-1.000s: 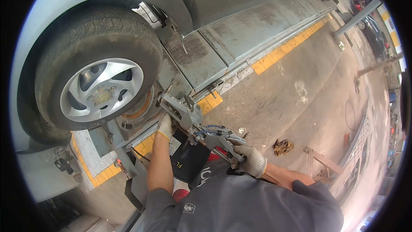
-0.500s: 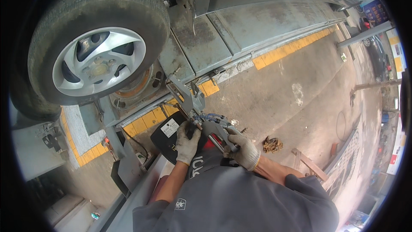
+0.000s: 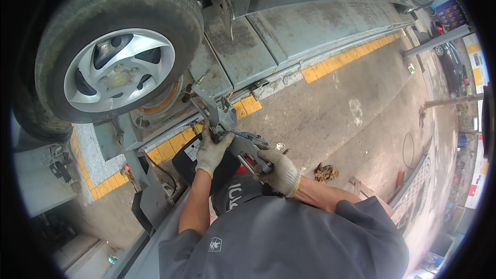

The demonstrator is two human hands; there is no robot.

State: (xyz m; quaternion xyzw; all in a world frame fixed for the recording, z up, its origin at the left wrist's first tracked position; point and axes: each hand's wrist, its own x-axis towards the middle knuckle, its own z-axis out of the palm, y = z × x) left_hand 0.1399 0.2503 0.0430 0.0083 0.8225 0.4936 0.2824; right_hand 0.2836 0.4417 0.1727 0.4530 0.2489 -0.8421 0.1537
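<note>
Head view looks down on two hands in pale work gloves, both on one gray metal clamp (image 3: 243,148). The clamp sits in the middle, near the person's dark gray shirt (image 3: 289,235), with its far end close to the car wheel (image 3: 120,75). The left hand (image 3: 212,154) lies on the clamp's middle part; its fingers are bent, with one pointing to the far side, but I cannot tell how tightly they hold. The right hand (image 3: 280,171) has its fingers closed around the clamp's near end. A black board (image 3: 225,171) sits just under the left hand, with a white label (image 3: 191,150) to the left. Blue tubes (image 3: 249,135) curl beside the clamp. The wheel is big, with a silver middle, on the far left. To its right is a long gray ramp (image 3: 235,54) with yellow blocks (image 3: 341,61) along the edge. A crumpled brown heap (image 3: 326,172) lies on the floor (image 3: 305,124), right of the right hand.
</note>
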